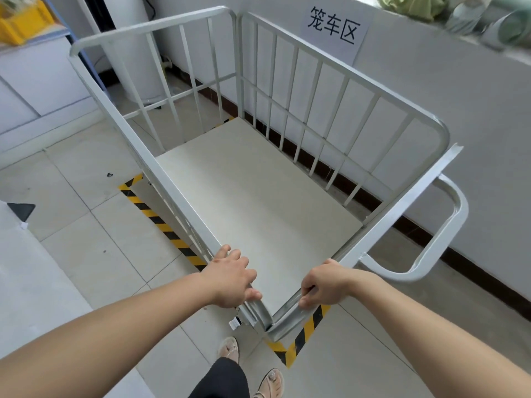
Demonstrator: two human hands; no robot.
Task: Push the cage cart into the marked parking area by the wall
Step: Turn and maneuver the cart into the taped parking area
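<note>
The white metal cage cart (316, 90) stands beside the wall, its barred long side close to the dark skirting. Yellow-and-black floor tape (161, 222) runs along its left side and turns a corner (298, 343) under the near end. My left hand (230, 280) grips the top rail of the left side at the near corner. My right hand (324, 285) grips the top rail of the near end beside that same corner. A curved push handle (448, 228) juts from the cart's right end. The cart's pale floor panel (253, 196) carries nothing.
A paper sign (333, 27) with printed characters hangs on the wall above the cart. A white cabinet (37, 90) stands at left with a yellow bin (20, 24) on top. A white cylinder (135, 53) stands in the far corner. My sandalled feet (230, 349) are just behind the cart.
</note>
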